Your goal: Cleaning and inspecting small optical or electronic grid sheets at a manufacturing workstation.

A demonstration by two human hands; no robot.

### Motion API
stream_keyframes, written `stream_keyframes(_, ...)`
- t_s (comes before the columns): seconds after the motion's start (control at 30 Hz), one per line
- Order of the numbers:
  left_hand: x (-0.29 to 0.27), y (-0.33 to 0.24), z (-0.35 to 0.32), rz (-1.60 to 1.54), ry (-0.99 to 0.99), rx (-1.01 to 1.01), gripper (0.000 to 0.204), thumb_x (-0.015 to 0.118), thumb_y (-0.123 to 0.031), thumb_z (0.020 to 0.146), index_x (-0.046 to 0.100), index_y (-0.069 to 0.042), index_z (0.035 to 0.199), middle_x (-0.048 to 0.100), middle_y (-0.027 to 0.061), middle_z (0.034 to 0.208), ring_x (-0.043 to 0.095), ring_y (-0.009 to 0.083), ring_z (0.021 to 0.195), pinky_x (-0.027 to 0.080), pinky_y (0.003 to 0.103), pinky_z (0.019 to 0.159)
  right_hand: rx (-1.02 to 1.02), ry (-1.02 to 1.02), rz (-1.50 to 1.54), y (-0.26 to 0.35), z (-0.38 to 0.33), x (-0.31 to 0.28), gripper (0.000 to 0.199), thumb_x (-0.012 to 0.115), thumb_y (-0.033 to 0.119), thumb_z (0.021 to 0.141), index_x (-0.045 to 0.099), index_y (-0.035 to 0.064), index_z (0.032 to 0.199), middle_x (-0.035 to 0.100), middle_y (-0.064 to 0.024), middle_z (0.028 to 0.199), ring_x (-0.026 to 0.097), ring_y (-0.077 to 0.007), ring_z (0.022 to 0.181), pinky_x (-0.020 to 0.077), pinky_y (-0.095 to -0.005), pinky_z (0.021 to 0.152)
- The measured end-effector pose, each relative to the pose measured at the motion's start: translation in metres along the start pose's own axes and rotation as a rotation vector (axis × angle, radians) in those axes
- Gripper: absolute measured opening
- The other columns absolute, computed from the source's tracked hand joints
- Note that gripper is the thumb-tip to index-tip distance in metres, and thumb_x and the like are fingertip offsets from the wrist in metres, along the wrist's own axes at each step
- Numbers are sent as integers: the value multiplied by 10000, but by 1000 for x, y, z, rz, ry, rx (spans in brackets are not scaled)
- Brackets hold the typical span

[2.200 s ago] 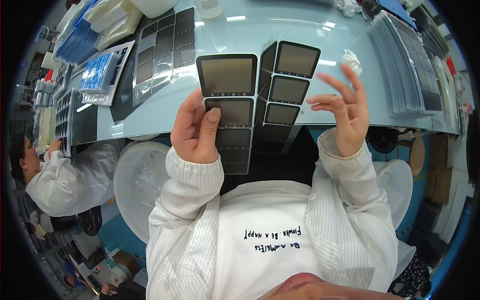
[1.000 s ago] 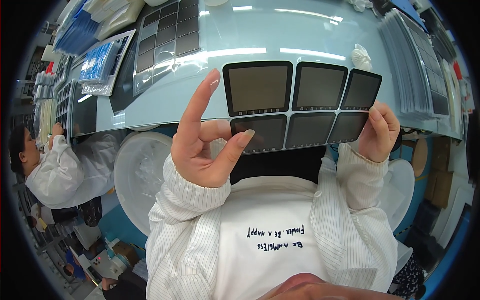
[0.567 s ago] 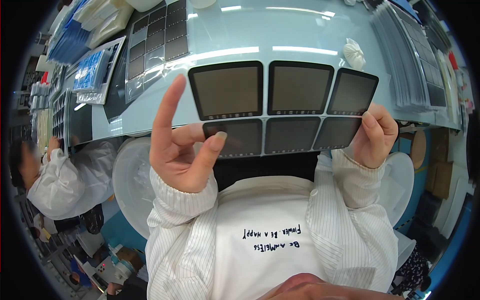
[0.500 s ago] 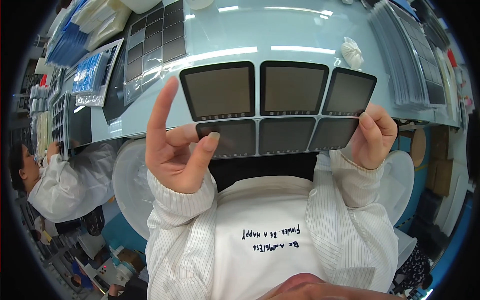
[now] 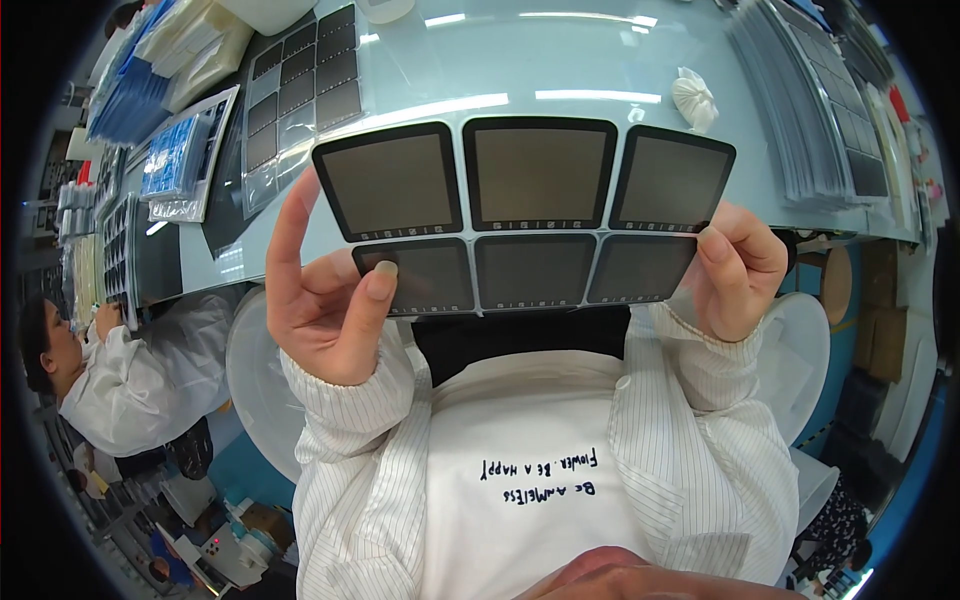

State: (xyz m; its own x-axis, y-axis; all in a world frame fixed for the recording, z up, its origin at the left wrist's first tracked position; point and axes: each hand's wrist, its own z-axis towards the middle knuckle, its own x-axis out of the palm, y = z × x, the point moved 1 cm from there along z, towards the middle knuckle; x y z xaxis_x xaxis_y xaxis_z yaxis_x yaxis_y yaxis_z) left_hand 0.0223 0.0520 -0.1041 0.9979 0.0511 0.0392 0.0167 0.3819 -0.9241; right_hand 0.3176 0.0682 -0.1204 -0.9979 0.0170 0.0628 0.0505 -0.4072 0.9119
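Observation:
Between my two hands, above the table's near edge, is a clear sheet of dark rectangular panels (image 5: 540,178). Its panels sit in two rows, have rounded corners and black borders, and carry small marks along their lower edges. My left hand (image 5: 325,315) grips the sheet's left side, thumb on the lower left panel and index finger stretched up along the edge. At the right edge, where the two rows meet, my right hand (image 5: 740,270) pinches the sheet between thumb and curled fingers. The fingers behind the sheet are partly hidden.
On the pale glossy table (image 5: 500,70) lie another panel sheet (image 5: 318,65), a blue packet (image 5: 180,155) and a crumpled white wad (image 5: 694,100). Tall stacks of sheets (image 5: 800,130) stand at right. White tubs (image 5: 262,390) flank me; a co-worker (image 5: 140,370) sits at left.
Both hands have shifted the sheet to the left, the left hand farther than the right. The upper row now looks slightly larger. The grip is the same.

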Motion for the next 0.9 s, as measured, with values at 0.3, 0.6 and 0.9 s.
stream_keyframes(0.3,-12,2,0,46,5,31,676,633,19,829,311,12,1424,709,155,938,631,59,682,433,150,627,27,115,-14,9,3,7,168,602,130,888,631,-24,827,636,-57,730,511,-77,584,364,-206,548)
stream_keyframes(0.6,-15,13,1,38,-95,43,612,610,16,851,348,19,1404,709,140,933,543,17,595,378,140,594,-137,33,-34,6,6,23,189,641,138,905,656,-50,904,598,-33,651,503,-47,504,344,-174,458)
stream_keyframes(0.9,-13,24,-7,-36,87,-14,462,736,-193,821,562,78,1152,659,100,1004,605,126,814,461,245,766,-116,-424,167,8,26,32,172,649,131,903,676,-27,965,614,-10,690,454,-36,497,312,-163,465)
